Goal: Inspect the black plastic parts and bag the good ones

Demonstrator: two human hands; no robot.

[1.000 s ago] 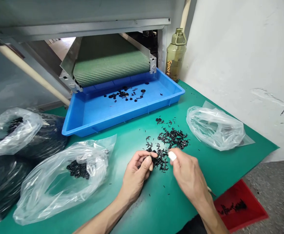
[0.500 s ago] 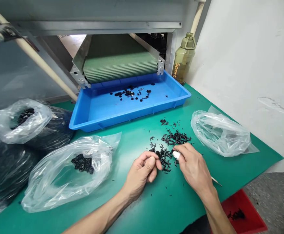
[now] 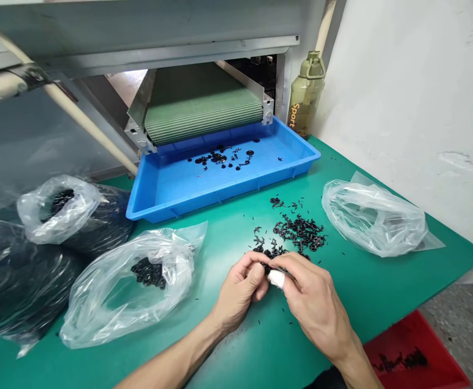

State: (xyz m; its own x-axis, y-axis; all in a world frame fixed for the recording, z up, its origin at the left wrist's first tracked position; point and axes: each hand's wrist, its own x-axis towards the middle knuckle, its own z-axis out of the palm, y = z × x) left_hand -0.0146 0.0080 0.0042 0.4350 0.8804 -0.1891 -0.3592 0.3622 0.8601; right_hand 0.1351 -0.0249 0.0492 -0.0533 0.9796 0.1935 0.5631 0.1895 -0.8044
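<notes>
My left hand (image 3: 240, 286) and my right hand (image 3: 311, 294) meet above the green mat (image 3: 366, 286), fingers curled together. Between them a small black plastic part (image 3: 267, 267) shows, partly hidden by my fingers. A white wrapping (image 3: 275, 278) covers a fingertip at the meeting point. Whether my right fingers grip the part is hidden. Just beyond my hands lies a loose heap of black moulded plastic parts (image 3: 299, 231), with short black bits scattered around it.
A blue tray (image 3: 171, 208) holding black parts sits under a green conveyor belt (image 3: 204, 116). Clear plastic bags (image 3: 374, 219) (image 3: 98, 302) lie on both sides, with black-filled bags (image 3: 17, 281) at left. An olive bottle (image 3: 305, 92) stands behind; a red tray (image 3: 414, 351) sits below the mat.
My right hand has moved left and closed in on my left hand, where the two were apart before. The whole scene has shifted slightly right in view.
</notes>
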